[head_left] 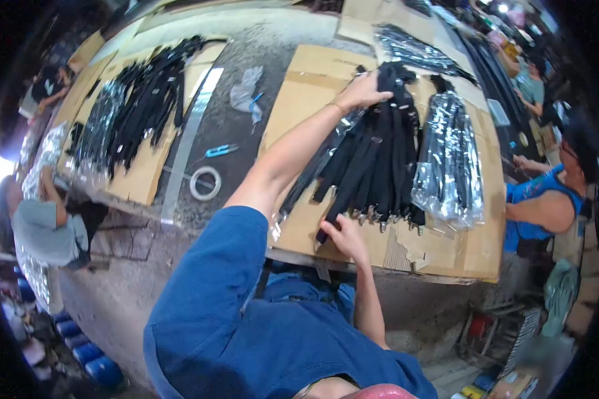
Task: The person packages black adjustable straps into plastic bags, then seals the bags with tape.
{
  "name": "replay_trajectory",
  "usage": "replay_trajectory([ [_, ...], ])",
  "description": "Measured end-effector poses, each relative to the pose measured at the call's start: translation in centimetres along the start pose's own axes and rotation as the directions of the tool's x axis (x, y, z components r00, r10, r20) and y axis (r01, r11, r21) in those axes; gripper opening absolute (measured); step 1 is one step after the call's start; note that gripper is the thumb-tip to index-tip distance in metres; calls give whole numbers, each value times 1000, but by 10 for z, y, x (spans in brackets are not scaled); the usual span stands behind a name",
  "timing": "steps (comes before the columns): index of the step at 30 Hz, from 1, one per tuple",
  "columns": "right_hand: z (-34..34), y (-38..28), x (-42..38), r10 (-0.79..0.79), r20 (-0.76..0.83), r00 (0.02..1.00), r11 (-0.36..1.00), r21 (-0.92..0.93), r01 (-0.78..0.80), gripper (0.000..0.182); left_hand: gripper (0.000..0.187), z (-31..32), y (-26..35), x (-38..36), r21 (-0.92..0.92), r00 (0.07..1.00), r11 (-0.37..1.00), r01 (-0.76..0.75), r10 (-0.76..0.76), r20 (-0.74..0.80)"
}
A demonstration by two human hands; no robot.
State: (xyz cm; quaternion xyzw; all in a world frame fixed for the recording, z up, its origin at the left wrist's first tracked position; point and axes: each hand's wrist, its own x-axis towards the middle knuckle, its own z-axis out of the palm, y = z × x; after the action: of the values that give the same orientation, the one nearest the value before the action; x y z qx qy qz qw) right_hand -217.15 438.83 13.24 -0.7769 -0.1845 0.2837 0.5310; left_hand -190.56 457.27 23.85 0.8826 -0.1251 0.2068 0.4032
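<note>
Head view: The right hand pinches a black strap near the front edge of the cardboard. The left hand touches the strap bundle, grip unclear.

Matt cloth straps, glossy plastic bags

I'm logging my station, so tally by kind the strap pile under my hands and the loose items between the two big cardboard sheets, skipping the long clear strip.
Black strap pile (overlapping straps, uncountable singly): 1
Tape roll: 1
Blue snips: 1
Crumpled grey item, glove or cloth unclear: 1
Slim blue item, type unclear: 1
Total: 5
</note>
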Motion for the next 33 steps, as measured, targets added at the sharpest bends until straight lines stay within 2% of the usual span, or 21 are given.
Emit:
replay_trajectory([
  [1, 3, 1, 1, 14, -42, 999, 984, -177, -21, 27, 68, -9, 5, -13, 48, 999, 998, 40, -40, 5],
  [3, 3, 5, 1, 109, -46, 993, 992, -53, -111, 28, 57, -44, 37, -78, 67, 989, 993, -96, 102, -103],
  [5, 6, 32, 5, 103, -48, 994, 976, 196, -92, 26, 46, -90, 65, -168, 110, 966, 992, -66, 91, -243],
  [7, 9, 25, 0, 72, -114, 991, 977, 206, -47, 26, 37, -143, 82, -265, 51, 890, 985, 163, -124, -439],
  [8, 12, 29, 1, 66, -124, 990, 970, 242, -35, 24, 31, -158, 62, -317, 132, 790, 944, 301, -169, -590],
  [9, 14, 27, 0, 50, -129, 990, 970, 242, -18, 20, 25, -171, 57, -370, 23, 569, 841, 540, -344, -747],
  [10, 13, 32, 1, 52, -118, 992, 978, 206, -27, 18, 23, -177, 28, -435, -98, 347, 724, 683, -439, -829],
  [11, 12, 36, 5, 44, -116, 992, 984, 174, -24, 16, 26, -188, 28, -487, -226, 123, 485, 845, -588, -800],
  [13, 15, 23, 3, 28, -109, 994, 991, 133, -13, 14, 36, -187, -8, -583, -486, -101, 366, 793, -709, -698],
  [15, 15, 23, 4, 24, -98, 995, 995, 95, -15, 14, 41, -186, -19, -606, -786, -238, 332, 522, -828, -508],
  [16, 15, 21, 2, 27, -92, 995, 994, 107, -17, 14, 41, -187, -20, -605, -793, -251, 329, 513, -826, -505],
  [18, 15, 20, 3, 18, -88, 996, 994, 113, -8, 15, 41, -195, -32, -585, -931, -162, 361, 64, -916, -366],
  [19, 14, 26, 3, 8, -92, 996, 994, 113, 2, 15, 41, -197, -47, -583, -932, -166, 360, 52, -917, -363],
  [21, 14, 29, 1, -8, -92, 996, 994, 106, 18, 17, 34, -197, -80, -588, -934, -59, 283, -217, -959, -277],
  [22, 17, 27, -1, -11, -128, 992, 996, 90, 23, 17, 34, -196, -84, -588, -932, -58, 284, -225, -959, -278],
  [24, 21, 24, -4, -16, -179, 984, 994, 100, 34, 17, 26, -195, -93, -585, -855, -155, 470, -220, -882, -445],
  [25, 19, 25, -3, -18, -183, 983, 995, 96, 36, 17, 26, -198, -89, -580, -855, -153, 468, -224, -883, -443],
  [27, 20, 32, -2, -34, -199, 979, 996, 72, 49, 15, 28, -203, -78, -579, -794, -358, 584, -172, -788, -502],
  [29, 23, 23, -4, -14, -195, 981, 997, 75, 29, 14, 26, -205, -76, -585, -781, -381, 615, -109, -752, -538],
  [31, 22, 22, -4, 1, -192, 981, 997, 76, 14, 13, 29, -207, -77, -595, -787, -285, 616, -31, -760, -584],
  [33, 18, 29, 0, -26, -166, 986, 994, 98, 42, 13, 28, -208, -73, -594, -793, -304, 609, 9, -754, -582],
])
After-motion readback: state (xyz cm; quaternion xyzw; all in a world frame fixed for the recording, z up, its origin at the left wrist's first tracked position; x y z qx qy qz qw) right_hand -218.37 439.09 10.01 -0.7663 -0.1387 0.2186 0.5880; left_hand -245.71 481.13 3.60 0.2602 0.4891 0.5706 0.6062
